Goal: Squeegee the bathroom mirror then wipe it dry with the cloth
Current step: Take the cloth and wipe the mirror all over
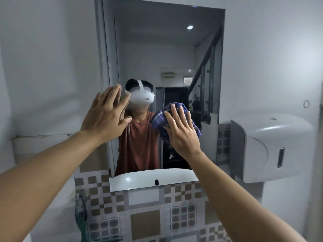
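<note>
The tall bathroom mirror (157, 49) hangs on the white wall straight ahead. My right hand (181, 131) presses a blue checked cloth (160, 117) flat against the glass at mid height, right of centre. Part of the cloth bunches out above and beside the fingers. My left hand (106, 116) rests flat on the mirror's left edge with fingers spread and nothing in it. No squeegee is identifiable in view. The glass reflects a person in a rust-coloured shirt.
A white wall dispenser (272, 147) juts out to the right of the mirror. Patterned tiles (145, 220) cover the wall below. A green-handled tool (81, 215) stands at the lower left. The white basin (148, 179) shows reflected at the mirror's bottom.
</note>
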The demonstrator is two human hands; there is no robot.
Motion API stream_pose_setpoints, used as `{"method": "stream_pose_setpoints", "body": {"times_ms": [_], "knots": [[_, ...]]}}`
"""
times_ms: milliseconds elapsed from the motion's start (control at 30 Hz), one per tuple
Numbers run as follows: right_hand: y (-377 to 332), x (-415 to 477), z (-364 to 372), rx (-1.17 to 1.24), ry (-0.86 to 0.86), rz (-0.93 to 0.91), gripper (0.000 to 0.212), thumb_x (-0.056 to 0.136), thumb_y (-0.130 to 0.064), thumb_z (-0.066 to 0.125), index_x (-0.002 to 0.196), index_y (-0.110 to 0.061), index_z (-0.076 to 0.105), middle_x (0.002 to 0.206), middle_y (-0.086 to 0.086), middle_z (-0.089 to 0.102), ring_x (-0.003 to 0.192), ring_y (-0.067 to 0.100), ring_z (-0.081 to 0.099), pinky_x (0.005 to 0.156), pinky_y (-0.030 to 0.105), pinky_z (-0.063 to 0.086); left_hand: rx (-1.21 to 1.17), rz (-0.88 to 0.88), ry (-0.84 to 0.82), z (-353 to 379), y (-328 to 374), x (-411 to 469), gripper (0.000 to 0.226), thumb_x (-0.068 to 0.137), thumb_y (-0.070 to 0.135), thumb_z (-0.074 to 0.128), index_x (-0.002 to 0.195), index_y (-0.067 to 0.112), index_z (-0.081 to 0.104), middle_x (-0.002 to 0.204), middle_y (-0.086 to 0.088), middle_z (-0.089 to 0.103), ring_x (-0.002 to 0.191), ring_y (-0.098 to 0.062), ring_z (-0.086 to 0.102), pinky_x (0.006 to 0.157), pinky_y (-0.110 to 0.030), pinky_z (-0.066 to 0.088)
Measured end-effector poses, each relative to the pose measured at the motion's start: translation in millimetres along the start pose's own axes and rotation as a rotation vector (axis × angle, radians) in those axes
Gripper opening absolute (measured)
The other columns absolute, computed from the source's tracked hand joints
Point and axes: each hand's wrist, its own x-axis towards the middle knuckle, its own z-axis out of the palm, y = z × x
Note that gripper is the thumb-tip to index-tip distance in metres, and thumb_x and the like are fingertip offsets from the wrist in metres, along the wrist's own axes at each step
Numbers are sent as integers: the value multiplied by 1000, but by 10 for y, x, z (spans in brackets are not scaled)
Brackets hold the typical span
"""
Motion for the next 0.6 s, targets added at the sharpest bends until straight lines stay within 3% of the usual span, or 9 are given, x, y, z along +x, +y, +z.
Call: {"method": "stream_pose_setpoints", "body": {"times_ms": [267, 467, 600], "knots": [[471, -98, -110, 110, 55, 345, 53, 108, -36, 25, 156, -15, 27, 167, 15, 15, 155, 32, 6, 125, 54, 11, -2, -22, -25, 62, 13, -16, 88, 79, 44, 78, 152, 13, 40, 161, -26, 25, 146, -47, 26, 116, -63, 29], [499, -310, -101, 167, 65, 432, 54, 108, -37, 25, 158, -15, 24, 168, 12, 10, 156, 29, 1, 126, 46, 1, -25, -29, -8, 82, 12, -27, 89, 80, 45, 78, 153, 14, 38, 162, -24, 23, 148, -46, 23, 117, -64, 26], [431, -584, -35, 266, 65, 531, 55, 109, -35, 31, 159, -17, 19, 169, 6, 3, 155, 24, -8, 124, 39, 9, -14, -17, -2, 68, 0, -26, 87, 81, 46, 76, 153, 14, 39, 161, -24, 24, 147, -46, 24, 117, -65, 25]]}}
